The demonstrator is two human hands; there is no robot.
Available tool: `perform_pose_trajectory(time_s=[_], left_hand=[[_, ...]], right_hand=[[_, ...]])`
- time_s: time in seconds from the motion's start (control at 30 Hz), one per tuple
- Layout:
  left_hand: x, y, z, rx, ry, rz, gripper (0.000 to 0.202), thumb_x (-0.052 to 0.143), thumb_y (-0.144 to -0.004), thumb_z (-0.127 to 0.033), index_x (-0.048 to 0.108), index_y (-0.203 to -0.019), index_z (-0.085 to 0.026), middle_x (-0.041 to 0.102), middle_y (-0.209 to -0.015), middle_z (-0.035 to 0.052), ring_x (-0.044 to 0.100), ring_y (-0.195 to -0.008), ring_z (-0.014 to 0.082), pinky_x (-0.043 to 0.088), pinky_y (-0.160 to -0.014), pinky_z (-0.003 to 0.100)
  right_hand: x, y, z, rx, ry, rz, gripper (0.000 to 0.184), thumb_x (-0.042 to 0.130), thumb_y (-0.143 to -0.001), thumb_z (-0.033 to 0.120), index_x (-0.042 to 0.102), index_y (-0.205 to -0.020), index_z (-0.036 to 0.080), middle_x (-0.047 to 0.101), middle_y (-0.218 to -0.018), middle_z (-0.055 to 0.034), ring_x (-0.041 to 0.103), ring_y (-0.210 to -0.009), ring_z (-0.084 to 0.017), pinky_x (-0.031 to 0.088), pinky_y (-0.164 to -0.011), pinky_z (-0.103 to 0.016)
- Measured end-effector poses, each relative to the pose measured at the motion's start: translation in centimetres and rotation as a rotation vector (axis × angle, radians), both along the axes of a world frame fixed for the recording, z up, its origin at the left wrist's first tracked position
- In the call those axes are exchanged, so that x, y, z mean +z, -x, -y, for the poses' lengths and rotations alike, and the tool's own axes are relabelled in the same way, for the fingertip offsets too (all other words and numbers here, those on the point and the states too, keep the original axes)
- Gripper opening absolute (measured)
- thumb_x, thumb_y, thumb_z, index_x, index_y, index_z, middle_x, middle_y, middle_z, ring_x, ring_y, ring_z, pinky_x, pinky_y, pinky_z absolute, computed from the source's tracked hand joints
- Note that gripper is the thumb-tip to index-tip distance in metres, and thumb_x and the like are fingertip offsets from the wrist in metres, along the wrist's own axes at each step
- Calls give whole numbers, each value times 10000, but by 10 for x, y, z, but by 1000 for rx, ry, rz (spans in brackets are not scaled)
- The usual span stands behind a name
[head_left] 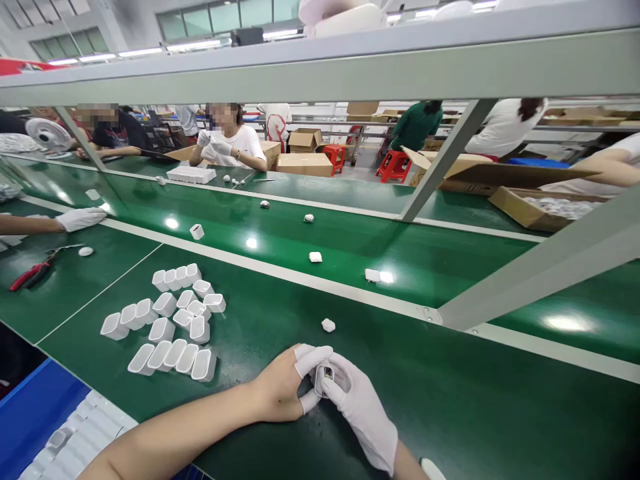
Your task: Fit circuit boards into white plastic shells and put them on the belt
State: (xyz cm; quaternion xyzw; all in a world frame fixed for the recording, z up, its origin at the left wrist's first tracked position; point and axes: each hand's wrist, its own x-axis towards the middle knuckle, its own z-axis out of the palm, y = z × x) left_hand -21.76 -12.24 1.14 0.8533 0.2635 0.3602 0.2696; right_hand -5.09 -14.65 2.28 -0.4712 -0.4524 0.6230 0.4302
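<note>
Both hands [320, 390] clasping small white part [324, 377], touching

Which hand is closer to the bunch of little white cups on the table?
The left hand. The bunch of white cups lies just to its left on the green table. The gloved right hand is farther away, on the other side of the left hand.

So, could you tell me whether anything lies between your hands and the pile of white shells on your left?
Nothing visible does: bare green tabletop separates the left hand, which with the right hand holds a small part, from the white shells.
</note>
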Motion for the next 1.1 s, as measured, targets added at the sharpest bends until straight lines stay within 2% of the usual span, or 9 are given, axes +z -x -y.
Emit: perform_pose_trajectory(time_s=[0.1,0.17,0.3,0.37,0.43,0.53,0.6,0.83,1.1], left_hand=[[-2,0,3,3,36,19,783,592,-763,-124,218,-1435,-275,559,-1116,85,571,-976,222,515,-853,373],[-2,0,4,15,95,36,790,606,-756,-126,227,-1433,-279,556,-1128,83,571,-989,223,511,-867,380],[-1,0,4,74,305,116,773,660,-737,-155,295,-1411,-258,553,-1190,87,562,-1032,228,475,-939,409],[1,0,2,64,451,215,762,670,-726,-158,316,-1397,-230,569,-1177,94,570,-1030,226,466,-946,409],[3,-1,-1,21,623,331,765,669,-713,-152,312,-1388,-206,583,-1148,99,582,-1024,220,463,-939,399],[4,-1,-5,-43,840,431,793,696,-682,-156,309,-1373,-200,589,-1099,86,592,-995,204,460,-917,381],[4,0,-7,-81,923,440,803,722,-659,-154,326,-1356,-206,593,-1062,68,594,-947,183,458,-892,365],[1,1,-6,-138,1070,414,811,799,-604,-177,396,-1307,-207,595,-985,38,580,-830,139,443,-799,300],[2,1,-5,-157,1236,351,802,820,-578,-175,454,-1291,-202,591,-933,23,562,-785,129,440,-798,304]], right_hand=[[2,4,0,-38,23,50,482,768,-647,526,667,-954,169,701,-823,-75,657,-760,-231,536,-754,-381],[0,4,0,-42,47,47,475,753,-667,516,660,-969,160,692,-806,-69,642,-722,-213,533,-724,-367],[-11,-3,3,-25,-19,110,531,637,-790,505,577,-1192,162,667,-1085,-134,648,-939,-255,518,-867,-428],[-16,-10,6,-40,-218,250,588,633,-800,462,484,-1300,189,583,-1261,-148,593,-1104,-289,471,-964,-480],[-18,-16,8,-72,-510,469,651,692,-756,389,432,-1332,231,510,-1345,-138,517,-1210,-318,429,-1011,-519],[-15,-21,11,-54,-872,758,640,704,-727,224,425,-1300,279,526,-1302,-107,496,-1217,-304,437,-997,-509],[-10,-18,11,-13,-972,823,599,652,-739,147,421,-1276,276,572,-1207,-93,533,-1156,-273,465,-963,-476],[0,-5,9,-107,-1091,906,401,635,-764,130,455,-1107,232,600,-954,-74,578,-946,-239,515,-814,-419],[1,1,15,-44,-981,788,144,533,-786,83,453,-813,200,489,-738,-17,475,-695,-164,443,-599,-309]])
